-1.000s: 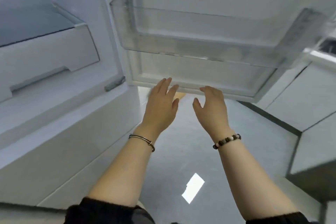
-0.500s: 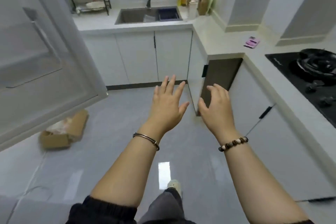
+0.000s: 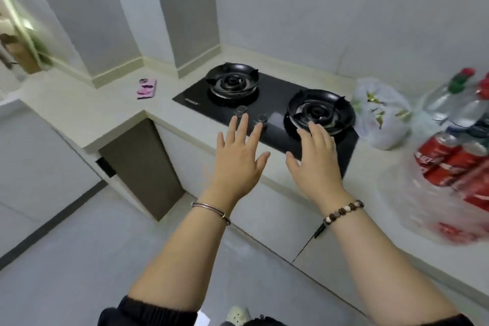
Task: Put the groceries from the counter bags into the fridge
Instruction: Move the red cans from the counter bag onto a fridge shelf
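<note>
Left hand (image 3: 238, 161) and right hand (image 3: 315, 164): fingers straight and spread, holding nothing, over the counter's (image 3: 79, 114) front edge at the hob (image 3: 277, 92). White grocery bag (image 3: 383, 119) stands just beside the hob's right edge; bag of red cans (image 3: 449, 167) near it

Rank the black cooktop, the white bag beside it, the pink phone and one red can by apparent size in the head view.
1. cooktop
2. white bag
3. red can, blurred and nearer the camera, so its lead over the phone is unsure
4. pink phone
</note>
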